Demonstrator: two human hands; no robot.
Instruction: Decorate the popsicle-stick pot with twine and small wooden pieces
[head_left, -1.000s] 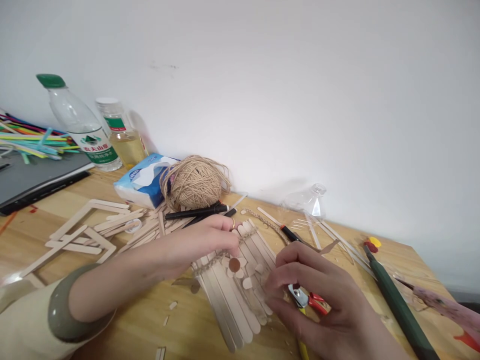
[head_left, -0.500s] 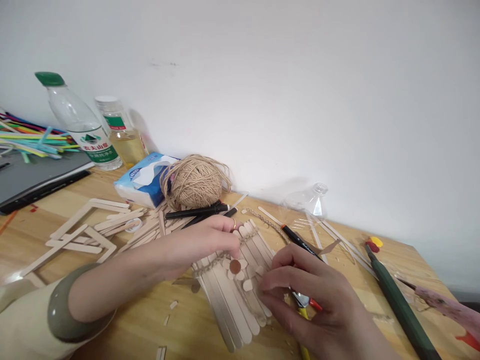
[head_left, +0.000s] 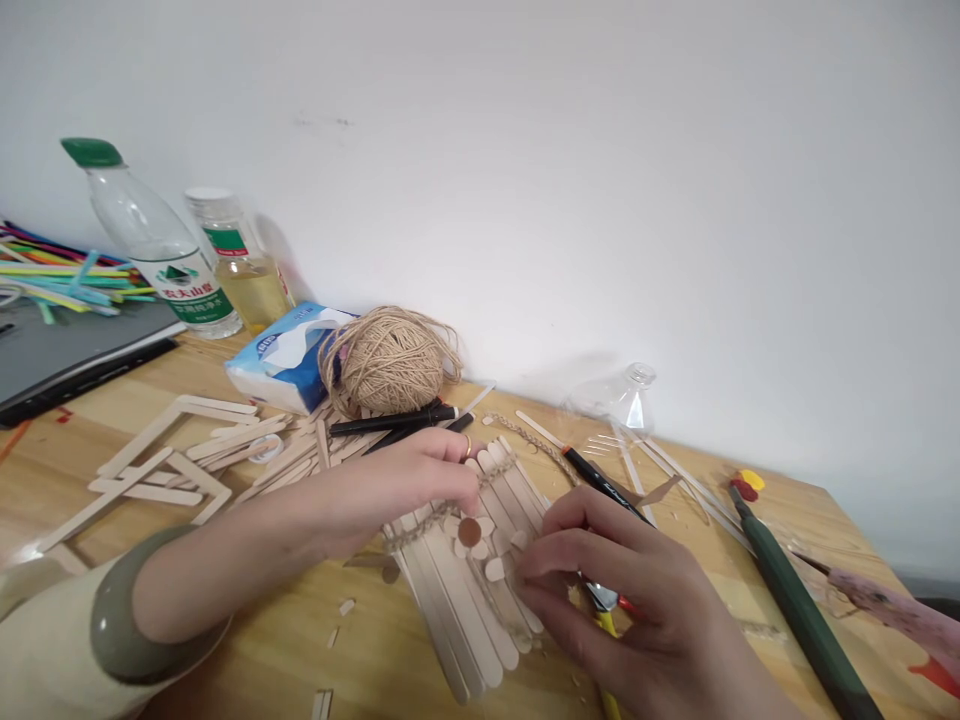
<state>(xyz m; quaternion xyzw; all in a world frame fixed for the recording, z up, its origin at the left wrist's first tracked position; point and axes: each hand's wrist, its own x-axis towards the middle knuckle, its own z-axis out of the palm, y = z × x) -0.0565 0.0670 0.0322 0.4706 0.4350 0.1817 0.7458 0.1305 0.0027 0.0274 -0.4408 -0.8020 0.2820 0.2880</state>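
A panel of wooden craft sticks (head_left: 457,620) lies tilted on the table, with braided twine bands across its upper part. On it sits a flower of pale wooden petals round a brown disc (head_left: 469,532), and small rounded wood pieces (head_left: 495,569) lie just below. My left hand (head_left: 439,470) grips the panel's upper edge, thumb on the front by the flower and its other fingers partly hidden. At the panel's right side my right hand (head_left: 622,580) is closed in a pinch beside the small pieces; whatever is between its fingertips is hidden.
Behind stand a twine ball (head_left: 394,360), tissue pack (head_left: 292,350), water bottle (head_left: 161,240) and jar (head_left: 240,260). Loose craft sticks (head_left: 150,480) spread left. Markers (head_left: 604,480), a clear plastic piece (head_left: 619,405), a green tool (head_left: 802,600) and a pink glue gun (head_left: 885,610) lie rightward.
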